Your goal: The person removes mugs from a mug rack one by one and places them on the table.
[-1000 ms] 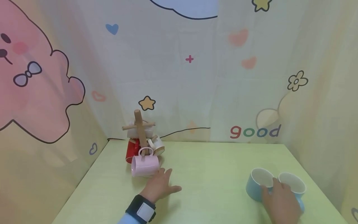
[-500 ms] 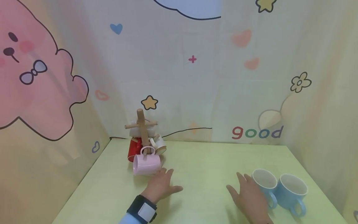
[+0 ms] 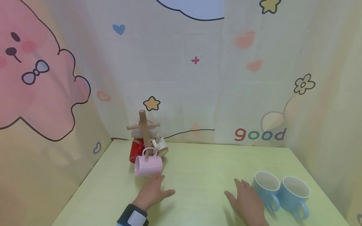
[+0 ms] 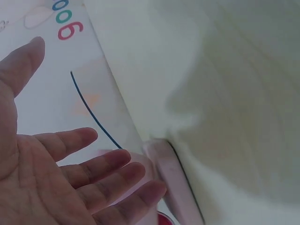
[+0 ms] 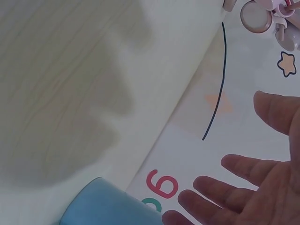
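Observation:
A wooden mug tree [image 3: 145, 136] stands at the back left with several mugs hung on it. The pink mug [image 3: 148, 166] hangs lowest at the front, its handle over a peg. Just in front of it is my left hand [image 3: 150, 194], fingers extended and thumb spread, holding nothing. Two light blue mugs stand upright side by side at the right: one blue mug [image 3: 260, 191] and another blue mug [image 3: 289, 197], handles toward me. My right hand [image 3: 249, 201] is left of them, fingers extended, nothing held. In the right wrist view, fingertips overlap the blue mug [image 5: 105, 206]; contact cannot be told.
On the mug tree also hang a red mug [image 3: 135, 153], a white mug [image 3: 162, 146] and a pale mug [image 3: 135, 132] higher up. The light green table [image 3: 203, 169] meets a printed curtain [image 3: 181, 88] at the back and sides.
My right hand has come off the blue mugs and moved left beside them, so their handles now show. My left hand has drawn back slightly toward me from the pink mug.

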Demonstrator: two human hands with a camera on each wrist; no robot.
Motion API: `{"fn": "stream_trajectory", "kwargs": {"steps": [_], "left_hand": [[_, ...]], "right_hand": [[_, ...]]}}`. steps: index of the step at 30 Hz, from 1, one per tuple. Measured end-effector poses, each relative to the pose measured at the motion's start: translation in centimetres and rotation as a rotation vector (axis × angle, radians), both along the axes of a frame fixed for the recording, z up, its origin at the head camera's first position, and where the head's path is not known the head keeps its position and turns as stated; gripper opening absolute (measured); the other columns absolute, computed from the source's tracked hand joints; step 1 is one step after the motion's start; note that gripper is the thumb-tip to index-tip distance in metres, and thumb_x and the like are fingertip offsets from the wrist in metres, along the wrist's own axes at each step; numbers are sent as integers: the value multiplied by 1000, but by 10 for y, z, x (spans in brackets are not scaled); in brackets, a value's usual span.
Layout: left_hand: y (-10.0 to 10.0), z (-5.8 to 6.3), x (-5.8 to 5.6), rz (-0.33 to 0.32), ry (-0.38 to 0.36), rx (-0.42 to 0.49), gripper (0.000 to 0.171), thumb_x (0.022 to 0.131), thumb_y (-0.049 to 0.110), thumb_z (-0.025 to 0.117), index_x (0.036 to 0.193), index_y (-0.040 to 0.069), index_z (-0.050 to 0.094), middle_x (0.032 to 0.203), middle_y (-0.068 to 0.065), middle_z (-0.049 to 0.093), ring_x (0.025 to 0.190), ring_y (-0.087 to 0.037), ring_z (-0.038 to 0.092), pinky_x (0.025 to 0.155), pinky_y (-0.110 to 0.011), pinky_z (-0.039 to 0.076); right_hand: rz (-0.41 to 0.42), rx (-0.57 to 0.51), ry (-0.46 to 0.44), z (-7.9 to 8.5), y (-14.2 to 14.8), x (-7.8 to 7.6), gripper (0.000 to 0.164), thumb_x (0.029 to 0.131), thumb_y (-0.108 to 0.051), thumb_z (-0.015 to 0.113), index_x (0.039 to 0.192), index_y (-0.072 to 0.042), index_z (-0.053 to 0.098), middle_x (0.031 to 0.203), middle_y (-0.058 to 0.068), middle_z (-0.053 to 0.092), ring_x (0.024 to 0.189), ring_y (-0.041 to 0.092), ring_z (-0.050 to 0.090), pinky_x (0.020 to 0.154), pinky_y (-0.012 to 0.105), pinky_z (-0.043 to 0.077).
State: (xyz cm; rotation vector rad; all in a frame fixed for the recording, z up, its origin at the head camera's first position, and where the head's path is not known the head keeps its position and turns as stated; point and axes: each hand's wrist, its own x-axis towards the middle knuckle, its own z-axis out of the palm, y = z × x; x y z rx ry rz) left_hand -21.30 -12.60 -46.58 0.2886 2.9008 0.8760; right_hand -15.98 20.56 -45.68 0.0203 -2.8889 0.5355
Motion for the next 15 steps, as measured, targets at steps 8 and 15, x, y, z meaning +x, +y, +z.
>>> {"fn": "stream_trajectory", "kwargs": {"steps": [8,15], "left_hand": [[-34,-14,-4,87,-20,-10,78,84,53,74,136,-2,54,129,-20,59,112,-35,56,100,-59,42],[-61,-17,-13,229,-87,13,85,84,60,69,134,-7,52,124,-25,58,109,-39,56,98,-61,42]], "right_hand": [[4,-4,-8,-4,-3,-1,63,94,-38,63,136,7,51,136,37,47,120,55,48,92,65,43],[7,2,-11,-3,-5,-3,63,94,-38,64,135,8,52,134,37,48,120,55,49,92,65,43]]}}
